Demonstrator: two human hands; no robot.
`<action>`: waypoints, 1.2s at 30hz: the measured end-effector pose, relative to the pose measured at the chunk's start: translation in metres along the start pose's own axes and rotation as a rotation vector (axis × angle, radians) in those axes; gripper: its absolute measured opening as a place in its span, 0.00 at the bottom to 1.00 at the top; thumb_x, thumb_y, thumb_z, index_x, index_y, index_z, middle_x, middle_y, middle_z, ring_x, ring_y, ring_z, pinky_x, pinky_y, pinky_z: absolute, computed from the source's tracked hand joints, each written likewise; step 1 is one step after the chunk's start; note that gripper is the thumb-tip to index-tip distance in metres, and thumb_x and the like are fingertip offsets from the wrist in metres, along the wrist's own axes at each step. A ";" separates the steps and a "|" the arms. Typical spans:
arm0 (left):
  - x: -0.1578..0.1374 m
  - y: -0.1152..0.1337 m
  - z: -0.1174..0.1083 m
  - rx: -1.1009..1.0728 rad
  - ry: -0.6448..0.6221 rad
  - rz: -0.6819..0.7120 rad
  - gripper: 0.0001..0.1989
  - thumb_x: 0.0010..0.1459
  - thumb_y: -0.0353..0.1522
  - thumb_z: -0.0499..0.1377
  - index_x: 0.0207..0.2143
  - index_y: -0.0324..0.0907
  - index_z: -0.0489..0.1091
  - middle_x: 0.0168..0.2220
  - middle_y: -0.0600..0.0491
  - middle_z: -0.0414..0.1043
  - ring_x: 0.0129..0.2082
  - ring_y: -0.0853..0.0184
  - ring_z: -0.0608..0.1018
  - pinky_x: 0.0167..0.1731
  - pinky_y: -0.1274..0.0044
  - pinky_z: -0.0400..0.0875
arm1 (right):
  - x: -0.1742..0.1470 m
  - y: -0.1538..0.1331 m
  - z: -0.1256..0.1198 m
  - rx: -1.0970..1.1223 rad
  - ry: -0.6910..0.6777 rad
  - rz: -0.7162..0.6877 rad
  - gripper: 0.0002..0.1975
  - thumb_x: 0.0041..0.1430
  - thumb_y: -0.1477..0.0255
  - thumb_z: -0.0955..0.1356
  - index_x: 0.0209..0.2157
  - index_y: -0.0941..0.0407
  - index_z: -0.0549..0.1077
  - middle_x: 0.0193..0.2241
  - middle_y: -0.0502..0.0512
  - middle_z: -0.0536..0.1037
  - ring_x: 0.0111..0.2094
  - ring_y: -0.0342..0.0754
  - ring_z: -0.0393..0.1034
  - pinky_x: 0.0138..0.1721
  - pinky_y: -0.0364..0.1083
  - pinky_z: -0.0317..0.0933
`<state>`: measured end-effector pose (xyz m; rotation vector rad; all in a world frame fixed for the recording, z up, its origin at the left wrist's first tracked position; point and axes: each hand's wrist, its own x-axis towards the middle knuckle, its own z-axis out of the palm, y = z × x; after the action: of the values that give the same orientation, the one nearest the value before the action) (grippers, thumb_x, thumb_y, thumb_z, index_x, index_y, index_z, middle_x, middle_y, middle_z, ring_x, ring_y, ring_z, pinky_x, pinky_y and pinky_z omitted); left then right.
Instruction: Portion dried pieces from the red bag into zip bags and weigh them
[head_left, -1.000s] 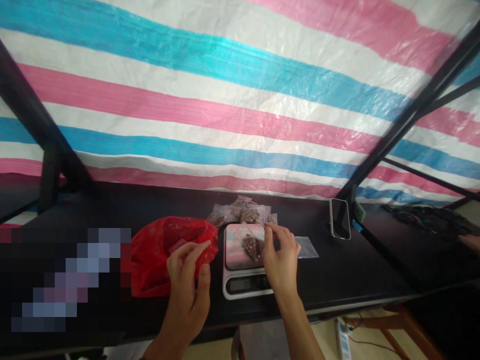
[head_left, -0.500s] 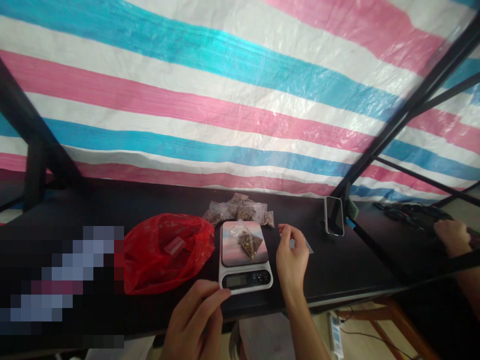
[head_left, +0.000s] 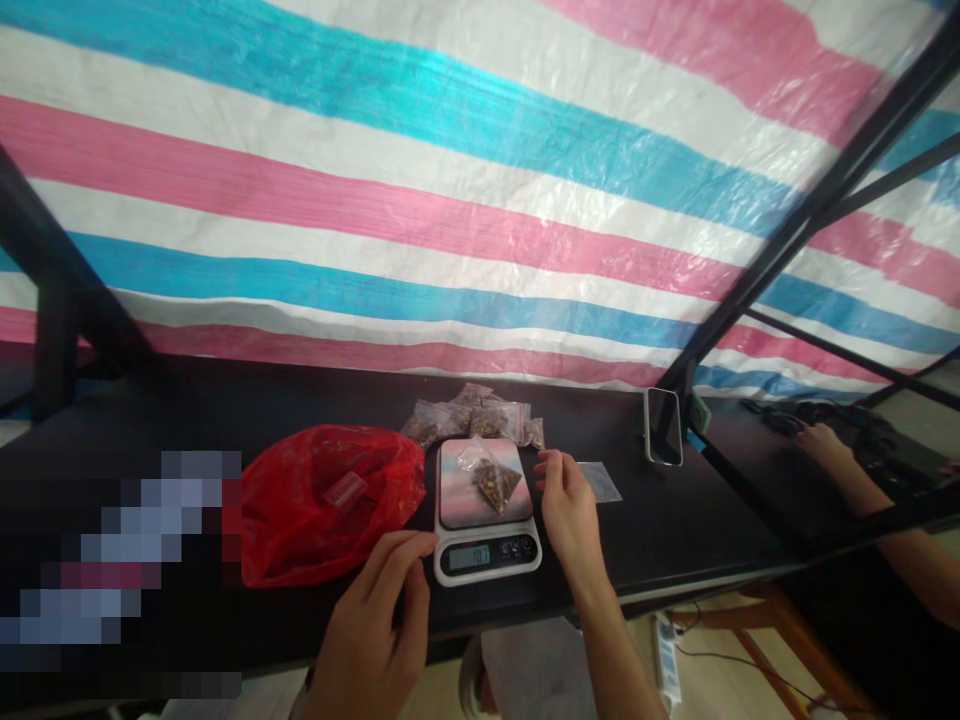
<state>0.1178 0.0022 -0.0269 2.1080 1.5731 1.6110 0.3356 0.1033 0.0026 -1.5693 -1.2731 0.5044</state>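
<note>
A white kitchen scale (head_left: 487,558) with a lit display stands on the black table. On its pan lies a small clear plastic bag (head_left: 496,484) of brown-green dried bits, one corner pointing toward me. My left hand (head_left: 379,620) is at the scale's near left corner, fingers loosely bent and thumb apart, holding nothing. To the right of the scale, close to its pan, is my right hand (head_left: 570,510), its fingers loosely curved with nothing visible in them. A flat clear bag (head_left: 600,481) lies just beyond that hand.
A red plastic bag (head_left: 300,530) sits open left of the scale, with a small packet inside. Several filled bags (head_left: 487,420) are heaped behind the scale. A phone (head_left: 663,427) leans at right. Another person's hand (head_left: 823,447) touches black cables (head_left: 784,420).
My left fingertips have drawn back slightly from the scale's front. My right hand has shifted left toward the pan, uncovering the flat bag. The display reads brighter; the other person's hand has moved left.
</note>
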 end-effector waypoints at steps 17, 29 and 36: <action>-0.006 -0.006 0.016 -0.043 -0.027 -0.216 0.12 0.74 0.38 0.51 0.54 0.46 0.70 0.50 0.45 0.82 0.48 0.59 0.87 0.49 0.67 0.83 | 0.000 -0.008 -0.009 0.079 -0.074 0.199 0.24 0.70 0.49 0.61 0.38 0.54 0.77 0.36 0.62 0.85 0.28 0.56 0.82 0.32 0.50 0.73; -0.002 -0.006 0.013 0.015 0.022 -0.128 0.10 0.75 0.35 0.52 0.51 0.47 0.71 0.46 0.52 0.79 0.44 0.66 0.84 0.48 0.75 0.79 | 0.000 0.000 -0.012 -0.091 -0.086 0.169 0.21 0.71 0.55 0.61 0.40 0.53 0.79 0.38 0.60 0.86 0.29 0.54 0.80 0.38 0.50 0.68; 0.002 -0.004 0.007 0.006 0.047 -0.096 0.10 0.75 0.32 0.52 0.50 0.47 0.72 0.45 0.53 0.77 0.44 0.69 0.82 0.48 0.79 0.76 | 0.000 0.007 -0.011 -0.086 -0.023 0.088 0.24 0.70 0.52 0.60 0.40 0.52 0.81 0.38 0.60 0.86 0.36 0.57 0.80 0.38 0.50 0.66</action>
<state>0.1200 0.0092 -0.0312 1.9788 1.6677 1.6381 0.3475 0.0992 0.0011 -1.7016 -1.2616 0.5299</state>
